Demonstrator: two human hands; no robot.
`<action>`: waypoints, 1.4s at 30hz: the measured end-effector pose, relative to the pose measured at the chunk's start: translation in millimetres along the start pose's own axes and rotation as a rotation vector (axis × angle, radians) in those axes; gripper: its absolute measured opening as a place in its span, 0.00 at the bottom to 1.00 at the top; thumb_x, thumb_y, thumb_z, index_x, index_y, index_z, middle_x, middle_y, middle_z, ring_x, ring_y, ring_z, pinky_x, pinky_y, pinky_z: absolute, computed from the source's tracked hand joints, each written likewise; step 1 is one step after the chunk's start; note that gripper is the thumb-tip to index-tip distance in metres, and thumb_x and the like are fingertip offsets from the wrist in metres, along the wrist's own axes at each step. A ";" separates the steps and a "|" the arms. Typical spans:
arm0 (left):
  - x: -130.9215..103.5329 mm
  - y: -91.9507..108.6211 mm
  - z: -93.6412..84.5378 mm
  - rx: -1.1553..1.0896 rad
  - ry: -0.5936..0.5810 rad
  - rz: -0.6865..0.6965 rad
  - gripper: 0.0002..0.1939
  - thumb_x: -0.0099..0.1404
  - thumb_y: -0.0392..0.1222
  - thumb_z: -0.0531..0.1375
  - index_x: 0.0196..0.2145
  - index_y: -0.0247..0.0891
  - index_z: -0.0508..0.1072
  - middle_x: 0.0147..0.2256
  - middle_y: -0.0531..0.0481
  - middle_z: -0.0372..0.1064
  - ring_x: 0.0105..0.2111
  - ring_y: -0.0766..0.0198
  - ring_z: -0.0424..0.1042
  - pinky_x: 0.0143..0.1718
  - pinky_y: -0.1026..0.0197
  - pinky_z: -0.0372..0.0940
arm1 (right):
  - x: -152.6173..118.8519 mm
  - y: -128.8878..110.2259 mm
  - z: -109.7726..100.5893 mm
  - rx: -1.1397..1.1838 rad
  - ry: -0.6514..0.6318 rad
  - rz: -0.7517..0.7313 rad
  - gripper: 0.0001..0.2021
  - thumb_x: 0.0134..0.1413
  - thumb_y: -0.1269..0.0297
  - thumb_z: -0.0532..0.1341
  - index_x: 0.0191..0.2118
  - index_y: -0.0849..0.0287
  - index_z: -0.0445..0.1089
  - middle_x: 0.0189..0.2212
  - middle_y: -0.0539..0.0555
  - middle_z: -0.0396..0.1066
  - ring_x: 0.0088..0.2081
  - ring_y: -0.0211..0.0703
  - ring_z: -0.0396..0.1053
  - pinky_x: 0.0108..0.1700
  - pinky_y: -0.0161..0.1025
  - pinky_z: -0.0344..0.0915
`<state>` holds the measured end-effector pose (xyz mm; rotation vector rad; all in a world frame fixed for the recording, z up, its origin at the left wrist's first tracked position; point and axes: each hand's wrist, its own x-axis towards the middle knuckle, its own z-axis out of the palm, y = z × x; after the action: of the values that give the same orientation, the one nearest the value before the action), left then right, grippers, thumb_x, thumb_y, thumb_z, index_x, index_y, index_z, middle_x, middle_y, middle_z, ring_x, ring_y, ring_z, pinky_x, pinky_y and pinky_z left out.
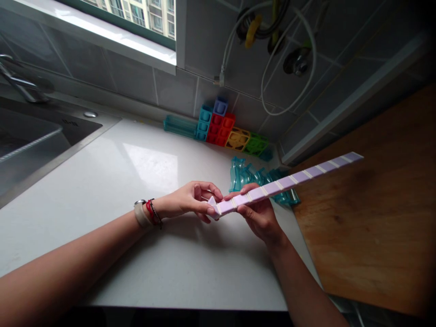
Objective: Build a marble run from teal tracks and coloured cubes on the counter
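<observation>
Above the white counter I hold a lavender twist snake puzzle (pixel 265 191), made of joined wedge segments with pale lines between them. Most of it runs straight up to the right. At its near left end a small triangular piece stands out at an angle. My left hand (pixel 197 200) pinches that end between thumb and fingers. Around the straight part, a little further along, my right hand (pixel 260 218) is closed, thumb on the near side. Behind the right hand lie teal translucent curved plastic pieces (pixel 238 175), partly covered by the hand and the puzzle.
Against the tiled wall stand stacked coloured plastic blocks (pixel 220 127) in blue, red, yellow and green, beside a teal translucent tray (pixel 180 126). A sink (pixel 81 141) with a faucet (pixel 25 84) is at left. A wooden board (pixel 368 227) borders the right; cables (pixel 311 59) hang above.
</observation>
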<state>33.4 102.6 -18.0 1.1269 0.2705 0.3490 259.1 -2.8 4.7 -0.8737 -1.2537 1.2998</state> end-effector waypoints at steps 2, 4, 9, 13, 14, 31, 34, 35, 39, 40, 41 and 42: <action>0.1 1.2 0.5 -0.041 0.005 0.014 0.23 0.56 0.45 0.76 0.44 0.35 0.76 0.37 0.44 0.80 0.34 0.59 0.81 0.30 0.63 0.78 | -0.8 -1.2 -0.4 0.004 -0.021 0.014 0.17 0.61 0.62 0.71 0.48 0.48 0.62 0.49 0.55 0.81 0.54 0.55 0.78 0.52 0.54 0.77; 0.5 3.6 0.9 -0.055 0.024 0.029 0.23 0.56 0.48 0.76 0.43 0.34 0.75 0.37 0.44 0.79 0.33 0.60 0.81 0.29 0.64 0.78 | -1.1 -1.1 0.0 0.002 -0.016 0.005 0.17 0.61 0.62 0.71 0.48 0.48 0.62 0.50 0.55 0.80 0.54 0.54 0.78 0.53 0.55 0.77; 2.3 5.8 5.6 0.027 0.137 0.089 0.22 0.63 0.54 0.71 0.44 0.34 0.72 0.35 0.47 0.77 0.31 0.58 0.82 0.31 0.59 0.80 | -0.8 4.9 3.1 -0.034 0.075 -0.084 0.17 0.63 0.64 0.70 0.49 0.47 0.61 0.52 0.54 0.80 0.56 0.52 0.77 0.58 0.57 0.74; 5.0 -5.2 17.1 0.124 0.301 0.186 0.20 0.73 0.59 0.58 0.40 0.38 0.65 0.29 0.52 0.75 0.19 0.65 0.77 0.18 0.67 0.69 | -2.2 6.9 9.4 -0.150 0.137 -0.152 0.16 0.63 0.66 0.69 0.49 0.48 0.62 0.53 0.55 0.79 0.59 0.53 0.74 0.58 0.56 0.74; 5.9 -8.4 19.8 0.150 0.343 0.207 0.19 0.75 0.59 0.55 0.39 0.39 0.63 0.29 0.53 0.74 0.17 0.67 0.74 0.15 0.69 0.65 | -3.0 6.8 11.9 -0.210 0.143 -0.174 0.16 0.63 0.67 0.69 0.49 0.48 0.63 0.54 0.55 0.79 0.59 0.52 0.74 0.59 0.56 0.74; 2.6 -13.2 34.1 0.276 0.357 0.163 0.31 0.74 0.69 0.45 0.34 0.37 0.67 0.20 0.55 0.66 0.14 0.71 0.63 0.15 0.71 0.57 | -2.2 16.5 29.1 -0.609 0.136 -0.321 0.21 0.56 0.67 0.73 0.55 0.49 0.77 0.47 0.55 0.81 0.46 0.50 0.78 0.50 0.47 0.75; 1.4 -12.6 34.1 0.264 0.322 0.153 0.36 0.74 0.71 0.39 0.31 0.38 0.66 0.18 0.53 0.67 0.13 0.71 0.60 0.13 0.70 0.54 | -3.3 16.6 33.9 -0.585 0.153 -0.365 0.20 0.55 0.69 0.72 0.54 0.49 0.78 0.46 0.55 0.80 0.46 0.50 0.77 0.51 0.48 0.74; 1.6 -12.5 33.7 0.254 0.313 0.146 0.36 0.74 0.71 0.38 0.30 0.38 0.66 0.18 0.53 0.67 0.13 0.71 0.60 0.13 0.70 0.53 | -4.2 17.1 35.4 -0.562 0.166 -0.360 0.20 0.55 0.70 0.72 0.54 0.50 0.78 0.46 0.55 0.80 0.46 0.50 0.77 0.51 0.48 0.73; 3.1 -12.6 33.7 0.232 0.339 0.140 0.34 0.74 0.71 0.41 0.30 0.39 0.65 0.17 0.55 0.65 0.12 0.71 0.58 0.12 0.70 0.52 | -7.1 20.3 40.9 -0.418 0.215 -0.260 0.19 0.56 0.68 0.70 0.53 0.51 0.77 0.49 0.56 0.78 0.44 0.48 0.78 0.45 0.45 0.75; 3.4 -12.7 34.1 0.221 0.348 0.134 0.33 0.73 0.71 0.42 0.30 0.39 0.65 0.16 0.55 0.65 0.12 0.70 0.58 0.12 0.70 0.52 | -7.3 20.5 41.9 -0.410 0.220 -0.246 0.19 0.55 0.67 0.70 0.53 0.51 0.77 0.49 0.56 0.78 0.44 0.48 0.78 0.44 0.44 0.76; 3.7 -12.8 34.7 0.204 0.352 0.119 0.33 0.73 0.72 0.42 0.30 0.40 0.64 0.16 0.55 0.65 0.12 0.70 0.59 0.12 0.70 0.52 | -7.3 20.1 42.8 -0.425 0.221 -0.245 0.19 0.54 0.67 0.71 0.52 0.51 0.77 0.49 0.56 0.78 0.44 0.49 0.78 0.43 0.44 0.76; 3.8 -12.7 35.3 0.183 0.350 0.096 0.33 0.72 0.72 0.43 0.30 0.40 0.64 0.16 0.55 0.65 0.13 0.70 0.59 0.12 0.70 0.52 | -7.0 19.0 43.3 -0.453 0.222 -0.257 0.19 0.54 0.66 0.71 0.52 0.51 0.77 0.48 0.56 0.78 0.45 0.50 0.77 0.45 0.44 0.76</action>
<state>52.1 70.0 -15.4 1.2586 0.5666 0.6178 214.4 -15.0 -7.4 -1.0978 -1.4504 0.7028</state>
